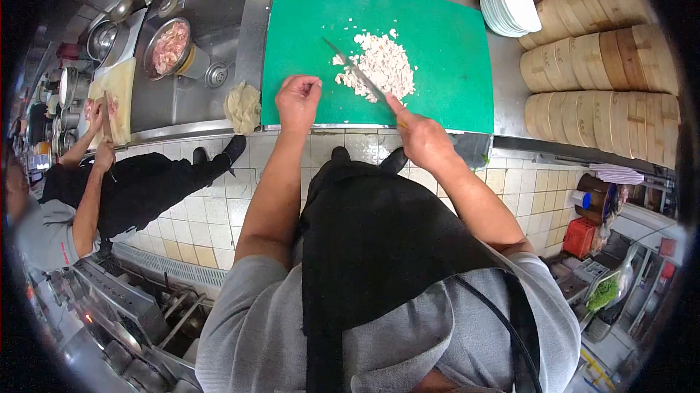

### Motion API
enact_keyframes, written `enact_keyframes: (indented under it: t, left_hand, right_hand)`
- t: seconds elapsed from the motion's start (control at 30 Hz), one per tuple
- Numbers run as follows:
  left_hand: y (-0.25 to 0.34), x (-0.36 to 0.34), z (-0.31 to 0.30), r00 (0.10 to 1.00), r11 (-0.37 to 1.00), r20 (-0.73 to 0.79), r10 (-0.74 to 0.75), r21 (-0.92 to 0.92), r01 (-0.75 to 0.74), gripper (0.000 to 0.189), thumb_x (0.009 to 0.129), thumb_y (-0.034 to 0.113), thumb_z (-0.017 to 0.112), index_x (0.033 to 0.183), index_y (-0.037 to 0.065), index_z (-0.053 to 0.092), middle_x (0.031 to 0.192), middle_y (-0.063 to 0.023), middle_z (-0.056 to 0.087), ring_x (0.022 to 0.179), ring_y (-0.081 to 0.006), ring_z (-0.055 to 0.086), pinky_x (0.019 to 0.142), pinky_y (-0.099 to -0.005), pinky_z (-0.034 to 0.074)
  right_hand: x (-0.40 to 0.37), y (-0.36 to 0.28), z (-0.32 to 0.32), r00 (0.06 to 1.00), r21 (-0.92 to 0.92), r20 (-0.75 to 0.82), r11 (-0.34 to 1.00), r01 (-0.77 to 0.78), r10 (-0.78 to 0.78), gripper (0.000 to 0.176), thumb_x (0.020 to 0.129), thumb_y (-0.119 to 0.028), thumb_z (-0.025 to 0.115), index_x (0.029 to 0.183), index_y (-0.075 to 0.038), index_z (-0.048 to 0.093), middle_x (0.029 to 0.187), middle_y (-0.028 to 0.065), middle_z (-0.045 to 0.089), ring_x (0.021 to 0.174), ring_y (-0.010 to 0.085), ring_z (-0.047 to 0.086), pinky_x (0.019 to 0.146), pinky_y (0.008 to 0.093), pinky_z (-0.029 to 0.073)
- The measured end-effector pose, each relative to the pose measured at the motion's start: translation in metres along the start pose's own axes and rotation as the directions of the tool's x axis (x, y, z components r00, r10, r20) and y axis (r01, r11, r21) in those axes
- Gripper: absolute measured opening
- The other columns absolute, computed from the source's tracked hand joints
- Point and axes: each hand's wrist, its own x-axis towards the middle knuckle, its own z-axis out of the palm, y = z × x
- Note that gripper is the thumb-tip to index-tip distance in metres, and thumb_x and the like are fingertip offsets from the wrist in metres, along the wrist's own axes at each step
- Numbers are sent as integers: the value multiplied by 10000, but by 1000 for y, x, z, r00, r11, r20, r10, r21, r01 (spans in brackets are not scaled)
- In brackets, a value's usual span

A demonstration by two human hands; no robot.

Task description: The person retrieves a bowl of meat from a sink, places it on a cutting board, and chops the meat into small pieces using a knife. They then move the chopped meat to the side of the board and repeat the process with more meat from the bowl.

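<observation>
My right hand (426, 139) is wrapped round the handle of a knife (364, 79). The long blade slants up and to the left, lying over a heap of pale chopped meat (386, 63). Beneath the heap is a big green cutting board (452, 36). Near the board's front left edge, my left hand (297, 101) is closed with the fingers curled in; nothing shows in it. It is apart from both the knife and the meat.
Bamboo steamers (561, 61) and stacked white plates (510, 8) stand on the right. A sink (219, 28) on the left holds a bowl of raw meat (170, 47); a crumpled cloth (242, 109) lies by its edge. A co-worker (95, 196) cuts at another board (120, 94), far left.
</observation>
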Motion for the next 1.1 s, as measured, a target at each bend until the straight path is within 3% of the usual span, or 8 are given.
enact_keyframes:
  t: [0.07,0.5,0.57,0.63,0.8,0.9,0.97,1.1]
  left_hand:
    - [0,1,2,1000,997,-6,0,-71,-1,81,831,24,780,907,9,755,893,-70,685,682,-109,644,629,-266,541]
    - [-9,4,-6,998,996,-65,-27,-84,21,69,854,43,771,914,10,758,896,-66,685,692,-108,644,652,-263,542]
    - [-14,3,-11,993,991,-107,-41,-128,27,93,868,56,769,950,12,758,950,-72,690,732,-111,649,685,-258,544]
    - [-26,5,-16,994,989,-105,-37,-144,22,129,880,80,765,991,14,758,1000,-78,689,783,-116,652,714,-263,546]
    - [-6,2,-26,994,997,-82,-73,-8,72,261,910,165,758,1129,24,746,1159,-123,675,995,-186,660,866,-323,545]
    - [0,-3,-24,998,984,-28,52,174,-47,457,885,262,788,1265,28,692,1254,-156,651,1161,-284,615,1011,-409,493]
    - [6,-7,-20,972,917,175,158,338,-211,878,778,443,862,1487,63,510,1492,-211,497,1399,-397,441,1180,-509,328]
    - [50,-11,13,903,714,426,56,615,-335,1324,610,641,891,1626,99,239,1666,-240,218,1535,-457,188,1239,-597,143]
  right_hand:
    - [-2,0,0,992,51,-116,997,64,-58,713,973,-92,541,1610,-301,299,934,249,695,842,447,696,767,547,558]
    - [-3,6,4,999,86,-25,996,22,-20,707,973,-120,573,1606,-292,308,998,264,693,914,446,686,824,529,547]
    - [-12,5,6,990,159,-125,983,91,-71,707,973,-127,579,1605,-293,310,1003,263,693,909,444,685,821,529,547]
    - [-15,-1,3,996,172,12,982,82,-85,754,946,-51,610,1598,-298,323,1182,259,685,996,458,676,863,513,554]
    - [-2,24,14,994,109,55,990,92,-98,741,951,-98,611,1595,-328,325,1049,222,706,919,425,683,821,521,549]
    - [4,36,2,997,123,-42,990,76,-71,754,945,-95,627,1595,-334,328,1067,216,710,939,422,683,833,514,550]
    - [3,33,-20,998,174,-61,984,35,-25,732,955,-111,643,1590,-326,348,1172,226,699,1018,428,679,891,486,551]
    - [-8,47,-29,981,304,-196,951,57,4,702,967,-112,649,1581,-319,378,1282,248,659,1120,441,652,971,446,535]
